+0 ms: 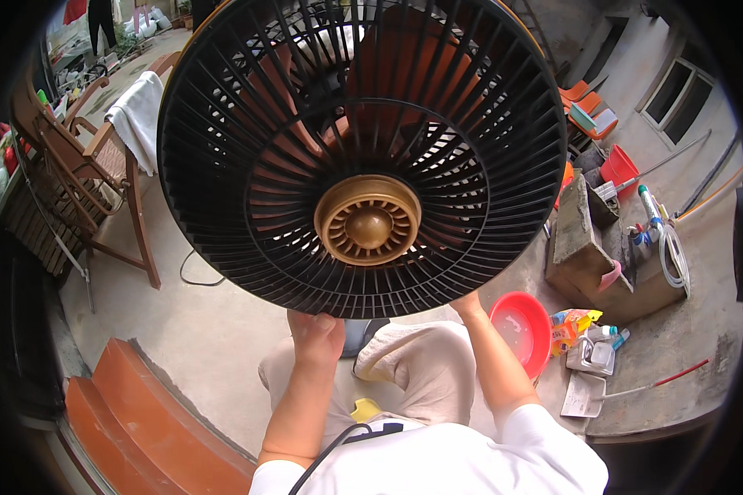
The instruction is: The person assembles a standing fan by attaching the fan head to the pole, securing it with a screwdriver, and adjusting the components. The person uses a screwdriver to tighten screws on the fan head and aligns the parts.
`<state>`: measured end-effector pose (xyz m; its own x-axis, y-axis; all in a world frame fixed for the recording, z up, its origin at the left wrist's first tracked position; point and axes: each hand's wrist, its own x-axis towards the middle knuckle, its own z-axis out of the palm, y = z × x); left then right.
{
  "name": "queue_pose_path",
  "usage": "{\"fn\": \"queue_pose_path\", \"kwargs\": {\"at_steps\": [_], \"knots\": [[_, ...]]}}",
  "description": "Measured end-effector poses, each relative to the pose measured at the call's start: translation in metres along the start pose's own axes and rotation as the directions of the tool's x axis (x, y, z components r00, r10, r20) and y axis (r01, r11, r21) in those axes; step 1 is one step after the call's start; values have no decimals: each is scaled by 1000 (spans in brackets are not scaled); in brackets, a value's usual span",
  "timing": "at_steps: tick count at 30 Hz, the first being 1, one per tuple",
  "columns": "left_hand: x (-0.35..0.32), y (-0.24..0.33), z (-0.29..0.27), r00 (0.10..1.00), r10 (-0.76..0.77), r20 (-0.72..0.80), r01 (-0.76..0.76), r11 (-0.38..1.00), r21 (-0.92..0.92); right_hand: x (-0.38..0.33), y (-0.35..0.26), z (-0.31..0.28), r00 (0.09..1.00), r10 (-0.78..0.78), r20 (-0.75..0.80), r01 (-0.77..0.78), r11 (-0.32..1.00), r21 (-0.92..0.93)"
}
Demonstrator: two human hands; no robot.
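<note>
A large electric fan [368, 280] fills the upper middle of the head view, its face tilted up toward me. It has a black ribbed grille with a bronze-coloured round cap [368, 224] at the centre and reddish-brown blades [413, 66] behind the ribs. My left hand [315, 332] is closed on the bottom rim, thumb in front. Farther right along the same rim, my right hand [466, 305] grips the fan from behind, with its fingers mostly hidden. The fan's back and whatever lies beneath it cannot be seen.
A brown folding chair [132, 198] with a white towel [138, 120] stands left. Orange-red steps [153, 412] lie lower left. At right are a red basin [522, 334], bottles [603, 332], a white dustpan [584, 394] and a concrete sink [582, 239] with a coiled hose [675, 260].
</note>
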<state>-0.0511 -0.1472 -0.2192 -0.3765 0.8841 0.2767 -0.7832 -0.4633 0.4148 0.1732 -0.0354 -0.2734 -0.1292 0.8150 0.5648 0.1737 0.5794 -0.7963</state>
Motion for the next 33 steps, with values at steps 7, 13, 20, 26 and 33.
{"fn": "queue_pose_path", "kwargs": {"at_steps": [7,13,20,26,33], "knots": [[3,-6,-15,997,45,63,-45,999,13,14,-112,9,993,94,66,-114,752,649],[4,1,-15,991,44,123,-58,992,113,17,-155,37,983,173,-56,-109,809,577],[-3,4,-2,1000,7,26,-9,997,72,11,-167,38,964,253,-80,-151,771,619],[0,6,0,997,-30,67,27,998,52,13,-166,36,967,254,-3,-183,708,682],[-3,-4,-10,998,-29,59,27,999,30,13,-150,28,977,200,79,-196,676,711]]}}
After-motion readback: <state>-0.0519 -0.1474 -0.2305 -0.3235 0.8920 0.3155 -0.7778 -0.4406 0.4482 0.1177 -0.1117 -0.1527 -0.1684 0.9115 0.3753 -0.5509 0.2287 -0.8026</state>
